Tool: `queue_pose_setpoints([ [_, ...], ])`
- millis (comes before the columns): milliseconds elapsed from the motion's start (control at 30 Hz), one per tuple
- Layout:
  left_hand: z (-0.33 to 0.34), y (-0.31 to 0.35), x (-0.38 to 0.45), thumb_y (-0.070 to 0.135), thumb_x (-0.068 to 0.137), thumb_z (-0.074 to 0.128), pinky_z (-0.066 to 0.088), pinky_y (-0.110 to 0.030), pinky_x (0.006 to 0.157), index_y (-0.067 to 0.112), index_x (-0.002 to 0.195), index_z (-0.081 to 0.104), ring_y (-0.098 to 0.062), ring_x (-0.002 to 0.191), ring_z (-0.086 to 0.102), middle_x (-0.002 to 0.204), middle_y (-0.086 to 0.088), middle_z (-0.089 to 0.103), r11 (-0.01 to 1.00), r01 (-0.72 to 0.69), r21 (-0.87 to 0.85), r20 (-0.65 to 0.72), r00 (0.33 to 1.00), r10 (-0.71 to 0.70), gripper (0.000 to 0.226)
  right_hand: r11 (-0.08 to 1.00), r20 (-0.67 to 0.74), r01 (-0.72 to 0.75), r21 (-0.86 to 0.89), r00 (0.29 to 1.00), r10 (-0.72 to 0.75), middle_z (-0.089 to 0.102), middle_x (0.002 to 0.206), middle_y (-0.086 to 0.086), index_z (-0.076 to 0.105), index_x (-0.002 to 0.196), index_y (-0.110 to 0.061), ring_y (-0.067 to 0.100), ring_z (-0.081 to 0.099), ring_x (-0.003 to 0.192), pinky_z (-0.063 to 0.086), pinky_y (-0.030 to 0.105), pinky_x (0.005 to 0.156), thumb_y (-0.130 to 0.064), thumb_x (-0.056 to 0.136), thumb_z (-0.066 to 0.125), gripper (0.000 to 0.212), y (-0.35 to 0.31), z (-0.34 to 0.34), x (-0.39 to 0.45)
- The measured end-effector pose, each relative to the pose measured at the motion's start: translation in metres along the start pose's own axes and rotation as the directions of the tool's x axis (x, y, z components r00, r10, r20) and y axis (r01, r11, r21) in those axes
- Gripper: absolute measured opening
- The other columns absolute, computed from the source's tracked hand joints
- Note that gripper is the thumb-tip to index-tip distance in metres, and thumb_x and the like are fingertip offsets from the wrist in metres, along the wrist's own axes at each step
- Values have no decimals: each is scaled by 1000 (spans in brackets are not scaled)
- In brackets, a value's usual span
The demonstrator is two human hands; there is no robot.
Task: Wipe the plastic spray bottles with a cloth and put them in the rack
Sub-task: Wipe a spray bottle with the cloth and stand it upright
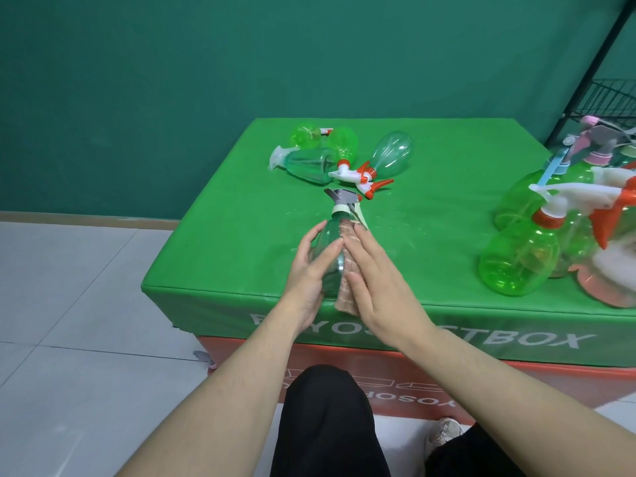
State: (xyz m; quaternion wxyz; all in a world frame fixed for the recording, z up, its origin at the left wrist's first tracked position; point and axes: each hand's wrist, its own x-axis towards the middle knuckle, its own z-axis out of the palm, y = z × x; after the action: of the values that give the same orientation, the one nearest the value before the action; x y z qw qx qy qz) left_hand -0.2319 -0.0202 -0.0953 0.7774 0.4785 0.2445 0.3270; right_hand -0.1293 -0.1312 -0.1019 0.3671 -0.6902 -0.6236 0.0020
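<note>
Spray bottle (328,251) | nozzle away, base toward person | between both hands

clear bottle (328,251) against pink cloth (347,266)

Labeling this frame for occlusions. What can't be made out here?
- Rack, head view: cut off by the right edge; its shelves and contents cannot be told.
- Bottle with the grey sprayer: lower body hidden behind the left hand and the cloth.
- Cloth: mostly covered by the right hand.
- Bottle cluster at right: overlapping, cut by the edge; count unclear.
- Box lettering: partly hidden by the forearms.
</note>
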Motion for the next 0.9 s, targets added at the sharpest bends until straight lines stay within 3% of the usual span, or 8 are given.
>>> queue_pose_setpoints([
  [200,-1,3,-1,27,81,75,51,-43,99,34,143,50,-28,109,70,124,-12,72,998,22,-59,5,1000,-22,67,997,-51,53,47,997,-51,20,168,1,36,157,-18,18,12,157,19,41,127,-32,108,37,51,-2,7,-5],
  [333,-1,5,3,33,80,74,56,-45,93,35,147,46,-29,108,71,120,-9,74,997,41,-70,1,999,-41,72,987,-44,-45,153,998,52,13,169,-6,29,159,-21,7,4,156,10,32,128,-35,107,39,55,-16,5,7],
  [433,2,5,2,39,86,69,55,-44,96,28,149,46,-28,115,68,132,-9,68,998,44,-48,24,999,-42,68,961,-103,-130,246,982,159,17,169,-5,26,160,-20,3,9,154,13,34,128,-42,106,32,59,-24,0,27],
  [567,9,14,1,38,89,62,54,-37,80,11,136,57,-19,90,68,117,-13,71,996,74,-51,88,994,-70,55,883,-132,-210,421,948,289,34,162,-6,36,157,-19,-1,26,148,20,30,125,-35,105,38,55,-24,-13,53],
  [633,13,16,3,34,92,61,55,-34,72,14,124,61,-17,78,66,103,-10,70,994,99,-55,117,989,-92,37,827,-89,-296,478,920,381,40,158,-7,40,155,-22,-7,34,138,24,22,120,-33,107,42,49,-23,-21,60],
  [700,21,18,4,34,93,62,56,-33,69,16,125,60,-17,75,65,101,-9,70,992,111,-63,110,989,-104,37,782,-64,-358,510,891,450,45,154,-7,45,152,-26,-9,38,130,26,15,111,-32,107,44,45,-22,-27,62],
  [800,35,17,1,39,79,78,57,-35,72,19,142,51,-20,87,70,119,-9,72,989,100,-105,75,993,-93,71,714,-66,-405,571,844,532,54,146,-6,54,145,-26,1,47,130,34,23,111,-35,108,43,40,-23,-36,60],
  [900,48,13,-2,23,84,77,58,-33,74,24,148,45,-20,96,70,130,-8,69,991,51,-125,40,998,-46,72,553,-19,-454,698,761,648,69,125,-3,68,122,-26,14,64,115,47,40,107,-41,105,41,35,-23,-39,54],
])
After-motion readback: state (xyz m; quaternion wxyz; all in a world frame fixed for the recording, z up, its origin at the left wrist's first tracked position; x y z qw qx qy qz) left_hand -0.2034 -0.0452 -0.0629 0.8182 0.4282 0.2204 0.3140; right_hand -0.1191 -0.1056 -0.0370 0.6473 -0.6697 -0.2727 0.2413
